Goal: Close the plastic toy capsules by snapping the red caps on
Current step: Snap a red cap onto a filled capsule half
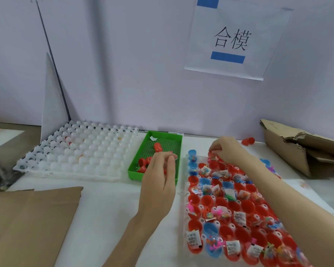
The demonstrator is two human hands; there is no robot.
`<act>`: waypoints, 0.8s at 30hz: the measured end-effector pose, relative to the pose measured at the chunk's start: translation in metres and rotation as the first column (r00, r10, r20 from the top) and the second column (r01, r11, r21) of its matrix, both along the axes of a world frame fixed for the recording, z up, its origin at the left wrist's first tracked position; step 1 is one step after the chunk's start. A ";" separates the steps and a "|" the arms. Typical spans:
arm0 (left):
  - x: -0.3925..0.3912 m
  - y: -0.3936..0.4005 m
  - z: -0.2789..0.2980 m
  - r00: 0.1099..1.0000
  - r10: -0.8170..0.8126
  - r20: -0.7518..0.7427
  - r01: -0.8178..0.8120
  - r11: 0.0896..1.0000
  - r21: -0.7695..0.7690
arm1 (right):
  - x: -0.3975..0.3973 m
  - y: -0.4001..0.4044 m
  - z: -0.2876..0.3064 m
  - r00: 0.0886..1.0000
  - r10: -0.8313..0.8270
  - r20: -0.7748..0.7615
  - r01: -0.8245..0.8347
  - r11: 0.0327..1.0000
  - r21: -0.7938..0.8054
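A clear holder tray [185,191] on the right is packed with open red capsule halves [207,201] and a few blue ones [210,231], many stuffed with small toys and paper slips. My right hand [227,150] reaches to the tray's far row, its fingertips pinching a red capsule piece [212,154]. A green tray [136,158] holds loose red caps [143,162], with one more red cap [157,146] farther back. My left hand [159,174] hovers over the green tray's near right corner, fingers bent downward. A trace of red shows under its thumb; whether it holds anything is unclear.
A white moulded tray [75,151] of rounded domes lies left of the green tray. Flat cardboard [27,218] covers the near left, and a torn cardboard box [297,149] stands at the far right. A closed red capsule [248,141] sits by the back wall.
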State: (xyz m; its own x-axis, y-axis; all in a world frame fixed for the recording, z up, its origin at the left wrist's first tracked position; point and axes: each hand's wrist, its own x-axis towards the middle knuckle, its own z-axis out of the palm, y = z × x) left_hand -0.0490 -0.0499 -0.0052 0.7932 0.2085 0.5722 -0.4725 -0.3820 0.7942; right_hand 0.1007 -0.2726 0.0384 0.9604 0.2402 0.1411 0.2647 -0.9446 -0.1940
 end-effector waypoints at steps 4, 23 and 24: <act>0.001 0.000 -0.003 1.000 -0.005 0.002 0.005 0.997 0.076 | -0.002 0.003 -0.001 0.989 -0.052 0.136 0.045 0.998 0.054; 0.001 -0.008 -0.004 0.963 -0.253 -0.095 0.225 0.945 -0.236 | -0.126 0.064 0.008 0.967 -0.093 0.237 -0.021 0.898 0.439; 0.002 -0.007 -0.003 0.955 -0.279 -0.101 0.243 0.932 -0.269 | -0.129 0.062 0.006 0.963 -0.121 0.242 -0.012 0.875 0.483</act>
